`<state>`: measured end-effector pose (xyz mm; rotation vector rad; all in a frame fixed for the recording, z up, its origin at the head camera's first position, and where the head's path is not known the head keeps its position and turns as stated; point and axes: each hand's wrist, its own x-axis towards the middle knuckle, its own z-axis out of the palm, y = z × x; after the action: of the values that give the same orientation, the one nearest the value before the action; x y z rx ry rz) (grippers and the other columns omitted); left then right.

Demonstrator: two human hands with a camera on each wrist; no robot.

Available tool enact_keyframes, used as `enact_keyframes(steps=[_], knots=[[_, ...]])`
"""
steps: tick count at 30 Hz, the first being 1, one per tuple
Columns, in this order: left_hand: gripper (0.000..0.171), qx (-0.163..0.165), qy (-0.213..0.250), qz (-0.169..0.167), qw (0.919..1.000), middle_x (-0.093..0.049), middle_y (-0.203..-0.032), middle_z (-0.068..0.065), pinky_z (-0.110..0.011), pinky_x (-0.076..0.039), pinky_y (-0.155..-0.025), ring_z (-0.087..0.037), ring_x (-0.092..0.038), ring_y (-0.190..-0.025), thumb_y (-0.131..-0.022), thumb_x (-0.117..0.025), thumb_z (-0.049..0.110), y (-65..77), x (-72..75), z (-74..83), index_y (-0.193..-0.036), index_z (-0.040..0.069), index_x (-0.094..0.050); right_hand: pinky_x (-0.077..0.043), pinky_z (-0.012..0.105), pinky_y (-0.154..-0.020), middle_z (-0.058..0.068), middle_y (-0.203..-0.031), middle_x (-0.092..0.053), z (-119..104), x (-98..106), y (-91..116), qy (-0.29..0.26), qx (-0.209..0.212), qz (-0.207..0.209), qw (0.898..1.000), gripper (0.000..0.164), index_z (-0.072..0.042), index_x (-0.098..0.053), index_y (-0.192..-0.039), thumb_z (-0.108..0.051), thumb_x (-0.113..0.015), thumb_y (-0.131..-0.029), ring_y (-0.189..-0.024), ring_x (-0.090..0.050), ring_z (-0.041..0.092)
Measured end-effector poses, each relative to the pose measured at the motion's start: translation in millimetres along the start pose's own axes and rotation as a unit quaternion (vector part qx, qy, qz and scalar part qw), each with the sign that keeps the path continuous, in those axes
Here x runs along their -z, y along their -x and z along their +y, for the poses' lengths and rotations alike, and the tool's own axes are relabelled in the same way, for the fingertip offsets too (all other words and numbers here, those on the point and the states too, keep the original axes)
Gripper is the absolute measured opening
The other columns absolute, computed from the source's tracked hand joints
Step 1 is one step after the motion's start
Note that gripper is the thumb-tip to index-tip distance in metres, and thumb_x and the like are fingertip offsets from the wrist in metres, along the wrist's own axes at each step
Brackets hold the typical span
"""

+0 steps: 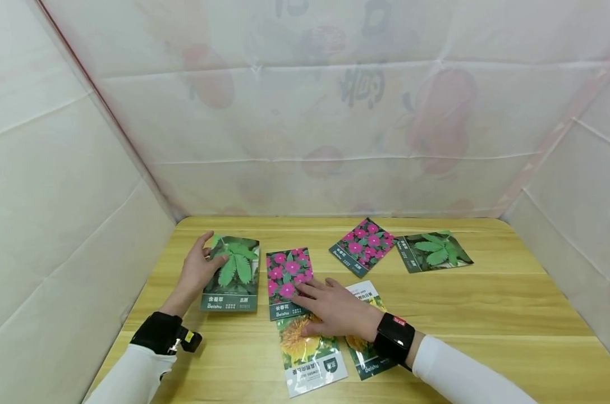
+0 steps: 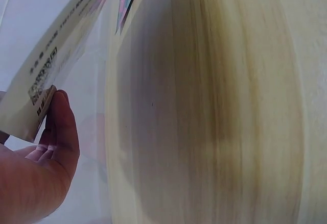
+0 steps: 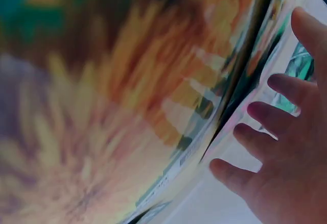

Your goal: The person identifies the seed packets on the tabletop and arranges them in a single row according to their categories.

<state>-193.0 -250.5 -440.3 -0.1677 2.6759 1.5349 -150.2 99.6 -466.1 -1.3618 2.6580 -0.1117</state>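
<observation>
At the left of the head view, my left hand (image 1: 196, 276) pinches the left edge of a seed packet with a green leaf picture (image 1: 234, 283). In the left wrist view, the packet's pale printed back (image 2: 48, 63) faces the camera, raised off the wood. My right hand (image 1: 341, 310) is spread flat, fingertips over the lower right of a pink-flower seed packet (image 1: 286, 266). Under that hand lie two sunflower seed packets, one upside down (image 1: 315, 367) and one upright (image 1: 361, 292), both partly covered. Whether the right fingers press or hover, I cannot tell.
Toward the back right lie another pink-flower packet (image 1: 365, 247), tilted, and another green-leaf packet (image 1: 433, 251), turned sideways, their edges close together. All rest on a wooden table (image 1: 486, 314), enclosed by pale cloth walls (image 1: 305, 185) at the back and sides.
</observation>
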Motion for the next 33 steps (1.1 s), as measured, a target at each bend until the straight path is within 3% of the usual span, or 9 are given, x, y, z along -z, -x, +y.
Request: enact_keyframes(steps=[6, 33], knots=[[0.082, 0.004, 0.006, -0.011, 0.9999, -0.032, -0.156, -0.036, -0.064, -0.037, -0.114, -0.051, -0.027, -0.148, -0.104, -0.062, 0.011, 0.5, -3.5, 0.3, -0.167, 0.009, -0.01, -0.031, 0.062, -0.12, 0.003, -0.17, -0.028, 3, 0, 8, -0.007, -0.026, -0.036, 0.999, 0.078, -0.028, -0.037, -0.162, -0.069, -0.053, -0.098, -0.155, -0.028, 0.028], [0.078, -0.018, 0.002, -0.021, 0.9996, -0.034, -0.155, -0.034, -0.062, -0.04, -0.111, -0.049, -0.029, -0.148, -0.105, -0.061, 0.009, 5.0, -19.1, -0.8, -0.167, 0.007, -0.014, -0.024, 0.07, -0.119, 0.006, -0.168, -0.033, 50, 2, 85, -0.048, -0.088, -0.015, 0.995, 0.078, -0.025, -0.04, -0.161, -0.065, -0.058, -0.097, -0.154, -0.029, 0.035]])
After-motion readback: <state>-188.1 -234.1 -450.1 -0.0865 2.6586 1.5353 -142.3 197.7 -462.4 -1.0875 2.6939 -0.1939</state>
